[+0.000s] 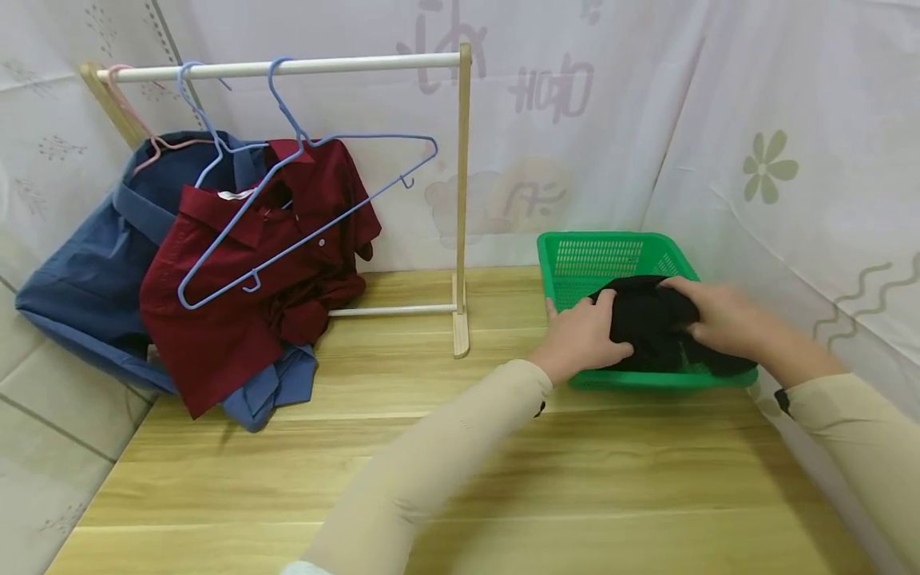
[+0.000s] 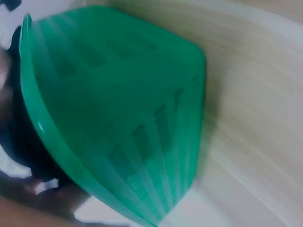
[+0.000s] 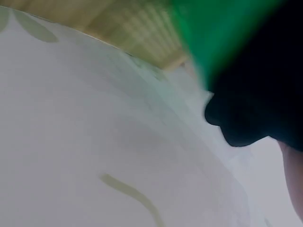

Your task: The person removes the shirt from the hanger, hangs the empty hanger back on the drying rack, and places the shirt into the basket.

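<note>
Both hands, left hand [image 1: 585,335] and right hand [image 1: 711,315], grip the black garment [image 1: 650,323] lying in the green basket [image 1: 596,255] on the bench [image 1: 431,463].

Home laundry nook: clothes rack [image 1: 287,67], basket [image 1: 611,255]

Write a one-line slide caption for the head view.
Both hands, left hand and right hand, grip a black garment in a green basket beside a rack of hung shirts.
</note>
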`<act>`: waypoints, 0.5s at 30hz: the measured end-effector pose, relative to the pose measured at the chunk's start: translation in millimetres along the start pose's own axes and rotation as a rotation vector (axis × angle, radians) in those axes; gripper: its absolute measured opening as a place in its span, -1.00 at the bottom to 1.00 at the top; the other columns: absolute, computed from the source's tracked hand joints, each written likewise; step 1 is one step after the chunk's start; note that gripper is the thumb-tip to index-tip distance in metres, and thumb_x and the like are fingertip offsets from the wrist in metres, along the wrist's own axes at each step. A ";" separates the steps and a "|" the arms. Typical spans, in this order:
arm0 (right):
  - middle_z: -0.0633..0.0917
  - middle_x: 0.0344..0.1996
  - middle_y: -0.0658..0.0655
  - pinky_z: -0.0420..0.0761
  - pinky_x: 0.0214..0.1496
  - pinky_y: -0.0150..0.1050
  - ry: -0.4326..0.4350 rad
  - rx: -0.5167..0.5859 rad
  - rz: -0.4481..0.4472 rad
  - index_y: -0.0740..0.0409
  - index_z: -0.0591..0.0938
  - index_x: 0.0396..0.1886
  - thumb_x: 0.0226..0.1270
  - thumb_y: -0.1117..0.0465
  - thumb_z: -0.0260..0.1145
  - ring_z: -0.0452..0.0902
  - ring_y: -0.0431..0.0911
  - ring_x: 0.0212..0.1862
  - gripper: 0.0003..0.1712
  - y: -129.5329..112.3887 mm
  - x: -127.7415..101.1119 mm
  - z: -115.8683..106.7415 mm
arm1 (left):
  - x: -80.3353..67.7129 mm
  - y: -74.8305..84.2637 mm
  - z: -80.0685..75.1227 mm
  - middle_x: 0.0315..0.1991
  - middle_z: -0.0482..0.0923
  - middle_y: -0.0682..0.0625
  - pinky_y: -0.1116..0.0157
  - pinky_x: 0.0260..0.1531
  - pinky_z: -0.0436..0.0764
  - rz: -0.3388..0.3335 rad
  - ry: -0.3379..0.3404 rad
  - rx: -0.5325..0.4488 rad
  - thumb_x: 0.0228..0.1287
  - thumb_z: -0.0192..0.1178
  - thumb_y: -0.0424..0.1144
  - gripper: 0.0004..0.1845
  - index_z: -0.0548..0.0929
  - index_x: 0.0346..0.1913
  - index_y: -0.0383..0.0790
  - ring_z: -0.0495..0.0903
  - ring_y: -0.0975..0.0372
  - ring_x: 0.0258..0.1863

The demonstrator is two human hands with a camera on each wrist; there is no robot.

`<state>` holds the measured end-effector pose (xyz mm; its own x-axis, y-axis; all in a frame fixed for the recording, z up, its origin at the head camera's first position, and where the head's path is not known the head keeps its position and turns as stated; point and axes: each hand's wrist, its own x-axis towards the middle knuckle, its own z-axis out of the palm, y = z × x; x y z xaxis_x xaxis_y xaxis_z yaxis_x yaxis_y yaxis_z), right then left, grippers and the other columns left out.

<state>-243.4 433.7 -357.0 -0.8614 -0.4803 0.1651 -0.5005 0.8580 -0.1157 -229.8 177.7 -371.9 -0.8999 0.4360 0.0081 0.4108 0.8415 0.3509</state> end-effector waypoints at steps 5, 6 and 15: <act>0.69 0.16 0.47 0.68 0.09 0.34 -0.100 0.064 0.019 0.29 0.42 0.41 0.25 0.41 0.54 0.70 0.40 0.09 -0.24 1.5 -3.0 14.7 | -7.0 -15.5 0.9 0.49 0.47 0.22 -0.27 0.68 -0.08 0.065 -0.077 -0.059 0.28 0.16 0.56 0.00 0.12 0.66 0.28 0.46 0.34 0.50; 0.68 0.18 0.48 0.68 0.10 0.34 -0.124 0.080 0.027 0.29 0.39 0.42 0.27 0.38 0.53 0.69 0.40 0.12 -0.23 1.0 -3.2 17.2 | -8.9 -17.3 2.6 0.51 0.45 0.21 -0.26 0.69 -0.12 0.076 -0.076 -0.054 0.27 0.13 0.60 0.01 0.10 0.67 0.28 0.43 0.34 0.53; 0.68 0.14 0.46 0.70 0.03 0.15 -0.340 0.188 0.044 0.24 0.22 0.46 0.35 0.40 0.39 0.72 0.23 0.04 -0.22 -5.0 -2.8 47.4 | -13.4 -14.5 29.4 0.59 0.31 0.15 -0.23 0.68 -0.01 0.072 0.053 0.160 0.32 -0.16 0.70 -0.07 0.41 0.52 0.18 0.38 0.17 0.56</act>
<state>-242.5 422.1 -403.3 -0.8460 -0.5039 -0.1745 -0.4423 0.8458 -0.2982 -219.4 169.0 -404.6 -0.8720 0.4831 0.0787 0.4887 0.8506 0.1939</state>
